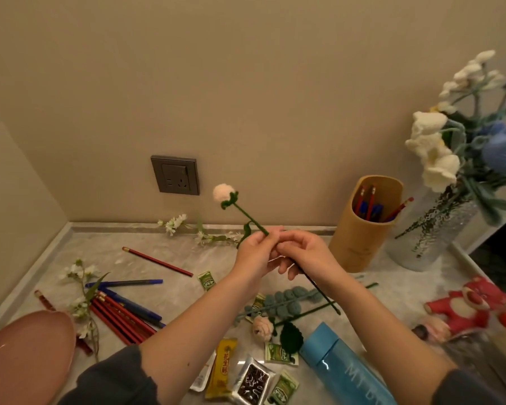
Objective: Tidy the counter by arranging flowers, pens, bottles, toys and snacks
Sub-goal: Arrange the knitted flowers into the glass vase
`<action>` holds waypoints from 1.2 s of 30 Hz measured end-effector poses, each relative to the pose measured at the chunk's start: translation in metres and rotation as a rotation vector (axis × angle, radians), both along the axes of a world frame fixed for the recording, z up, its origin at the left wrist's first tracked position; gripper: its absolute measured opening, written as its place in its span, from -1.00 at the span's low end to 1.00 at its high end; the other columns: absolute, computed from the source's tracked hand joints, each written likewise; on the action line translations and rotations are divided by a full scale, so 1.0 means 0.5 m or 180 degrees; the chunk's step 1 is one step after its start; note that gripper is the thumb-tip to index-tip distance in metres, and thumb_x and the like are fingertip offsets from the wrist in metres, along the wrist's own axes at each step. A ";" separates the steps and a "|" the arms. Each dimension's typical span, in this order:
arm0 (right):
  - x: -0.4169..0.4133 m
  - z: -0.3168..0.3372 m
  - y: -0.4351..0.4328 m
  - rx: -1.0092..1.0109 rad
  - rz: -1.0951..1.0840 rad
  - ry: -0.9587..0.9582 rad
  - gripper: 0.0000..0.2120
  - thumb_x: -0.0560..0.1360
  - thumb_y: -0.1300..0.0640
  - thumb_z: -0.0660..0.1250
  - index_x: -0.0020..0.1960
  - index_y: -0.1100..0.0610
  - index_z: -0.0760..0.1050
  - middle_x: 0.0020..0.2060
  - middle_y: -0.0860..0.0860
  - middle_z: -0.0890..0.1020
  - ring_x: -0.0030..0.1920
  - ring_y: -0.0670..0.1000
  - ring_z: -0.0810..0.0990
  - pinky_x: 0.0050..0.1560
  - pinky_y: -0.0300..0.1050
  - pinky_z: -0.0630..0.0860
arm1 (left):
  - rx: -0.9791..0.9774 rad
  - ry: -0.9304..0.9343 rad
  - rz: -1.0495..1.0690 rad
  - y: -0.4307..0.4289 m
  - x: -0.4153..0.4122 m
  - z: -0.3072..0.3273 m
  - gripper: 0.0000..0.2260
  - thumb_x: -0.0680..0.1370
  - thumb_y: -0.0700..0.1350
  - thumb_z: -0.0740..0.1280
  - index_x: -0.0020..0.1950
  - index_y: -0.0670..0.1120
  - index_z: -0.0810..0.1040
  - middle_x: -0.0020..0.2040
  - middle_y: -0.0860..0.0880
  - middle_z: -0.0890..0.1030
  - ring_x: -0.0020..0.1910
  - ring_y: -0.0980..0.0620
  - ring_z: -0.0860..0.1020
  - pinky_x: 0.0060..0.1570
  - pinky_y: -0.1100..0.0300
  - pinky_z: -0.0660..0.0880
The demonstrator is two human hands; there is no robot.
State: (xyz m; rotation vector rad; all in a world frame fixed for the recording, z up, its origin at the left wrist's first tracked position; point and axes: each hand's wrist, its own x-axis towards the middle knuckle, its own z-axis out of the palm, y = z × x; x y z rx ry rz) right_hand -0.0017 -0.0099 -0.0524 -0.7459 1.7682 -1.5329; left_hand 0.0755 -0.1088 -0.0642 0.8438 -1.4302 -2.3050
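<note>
Pale pink yarn forms the bud of the knitted flower [223,192], which both hands hold up above the grey marbled counter [105,249] in the middle of the view. The left hand [253,255] pinches the green stem between thumb and fingertips just below its leaf. The right hand [306,254] touches the left and has its fingers curled round the stem lower down. The bud points to 11 o'clock, and the stem's free end sticks out below the right hand towards 5 o'clock.

With the hands as the centre of the dial, a tan pen holder [362,232] stands at 3 o'clock with red pencils and blue pens in it. Just beyond it is a glass vase [430,232] holding white and blue flowers. A red bear toy [473,305] lies at 4 o'clock and a blue bottle [342,366] lies on its side at 5 o'clock. Snack packets [251,378] are scattered at 6 o'clock. Above them, between the forearms, lie a second pink flower [262,327] and a blue-green knitted sprig [287,299]. A heap of pencils and pens [123,317] lies at 8 o'clock, with a pink dish [27,355] farther out. One red pencil [158,261] lies apart at 9 o'clock. A wall socket [176,175] sits at 10 o'clock.
</note>
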 end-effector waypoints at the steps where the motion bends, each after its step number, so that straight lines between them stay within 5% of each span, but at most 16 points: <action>1: -0.003 -0.002 0.002 0.0097 0.0010 0.0033 -0.85 0.59 0.29 0.24 0.11 0.25 0.54 -0.23 0.18 0.68 -0.38 0.05 0.62 -0.47 -0.18 0.53 | -0.0052 -0.0038 0.0091 -0.001 -0.002 0.001 -0.83 0.64 -0.10 0.22 0.09 -0.08 0.59 -0.16 -0.06 0.68 -0.24 0.06 0.63 -0.20 0.20 0.61; 5: -0.043 -0.037 0.021 0.0904 -0.0356 0.0694 -0.90 0.61 0.12 0.22 0.01 0.11 0.48 -0.20 0.08 0.69 -0.23 0.05 0.66 -0.27 -0.06 0.57 | -0.0003 -0.0043 0.0291 -0.018 0.002 0.005 -0.79 0.68 -0.09 0.09 0.09 -0.09 0.50 -0.22 -0.02 0.71 -0.17 0.05 0.69 -0.23 0.22 0.61; 8: -0.069 -0.072 0.050 0.2021 0.0247 0.1720 -0.87 0.50 0.19 0.33 -0.08 -0.04 0.52 -0.11 -0.08 0.63 -0.09 -0.08 0.60 -0.09 -0.16 0.54 | -0.0063 -0.0090 0.0386 -0.033 0.008 0.000 -0.77 0.68 -0.09 0.06 0.09 -0.12 0.49 -0.44 0.00 0.57 -0.32 0.03 0.61 -0.23 0.11 0.61; 11: -0.057 -0.102 0.063 0.2431 0.0982 0.2090 -0.84 0.40 0.15 0.44 -0.14 -0.11 0.57 -0.15 -0.19 0.55 -0.12 -0.17 0.53 -0.14 -0.25 0.50 | -0.0136 -0.0092 0.0425 -0.034 0.009 -0.008 -0.75 0.69 -0.08 0.06 0.12 -0.15 0.48 -0.45 0.01 0.40 -0.45 0.06 0.44 -0.37 0.14 0.54; 15: -0.041 -0.128 0.058 0.2535 0.0940 0.2797 -0.83 0.40 0.08 0.45 -0.06 -0.14 0.57 -0.08 -0.14 0.41 -0.07 -0.08 0.46 -0.19 -0.21 0.39 | -0.0305 -0.0097 0.0434 -0.023 0.012 -0.001 -0.74 0.69 -0.06 0.04 0.12 -0.15 0.48 -0.46 0.05 0.33 -0.51 0.12 0.33 -0.47 0.22 0.43; 29: -0.018 -0.097 0.068 0.2639 0.0598 0.3312 -0.87 0.49 0.17 0.30 -0.03 -0.04 0.47 -0.03 -0.02 0.55 -0.08 -0.01 0.50 -0.14 -0.12 0.48 | -0.0880 0.0200 0.0102 0.016 0.050 0.058 -0.75 0.68 -0.03 0.05 0.10 -0.07 0.50 -0.47 0.10 0.32 -0.52 0.14 0.27 -0.52 0.26 0.32; 36: -0.021 0.015 0.107 0.1701 -0.0538 0.2438 -0.91 0.53 0.13 0.21 0.03 0.03 0.44 -0.12 -0.03 0.60 -0.12 -0.01 0.58 -0.09 0.04 0.57 | -0.1254 0.0721 0.0269 0.045 0.072 0.114 -0.69 0.67 0.03 0.05 0.06 -0.10 0.52 -0.49 0.10 0.30 -0.54 0.14 0.25 -0.55 0.25 0.24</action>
